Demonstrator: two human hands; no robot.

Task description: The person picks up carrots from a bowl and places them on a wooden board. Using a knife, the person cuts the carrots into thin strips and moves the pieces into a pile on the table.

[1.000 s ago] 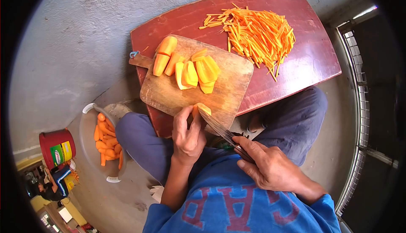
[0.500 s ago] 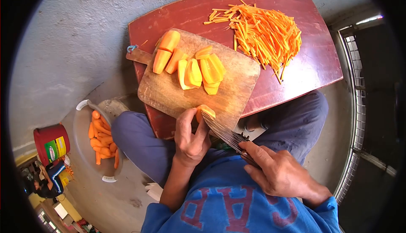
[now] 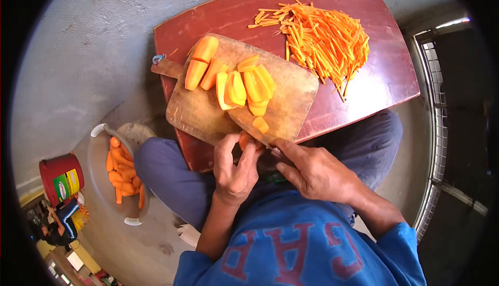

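Note:
My left hand (image 3: 235,171) pinches a carrot piece (image 3: 245,140) at the near edge of the wooden cutting board (image 3: 195,110). In my right hand (image 3: 318,173) is a knife (image 3: 243,118), its blade angled up and left over the board, close beside that piece. A small carrot slice (image 3: 260,125) lies right by the blade. Farther up the board are cut carrot chunks (image 3: 195,74) and several flat carrot slices (image 3: 258,84). Part of the held piece is hidden by my fingers.
Carrot sticks (image 3: 327,42) are heaped on the red table (image 3: 223,11). On the floor at left stand a tub (image 3: 99,174) of whole carrots (image 3: 123,170) and a red bucket (image 3: 48,179). Another person (image 3: 62,223) shows at the far left. A grated door (image 3: 436,109) is at right.
My right hand has moved up and left, bringing the blade farther over the board. A small carrot slice now lies beside the blade. My left hand stays nearly in place.

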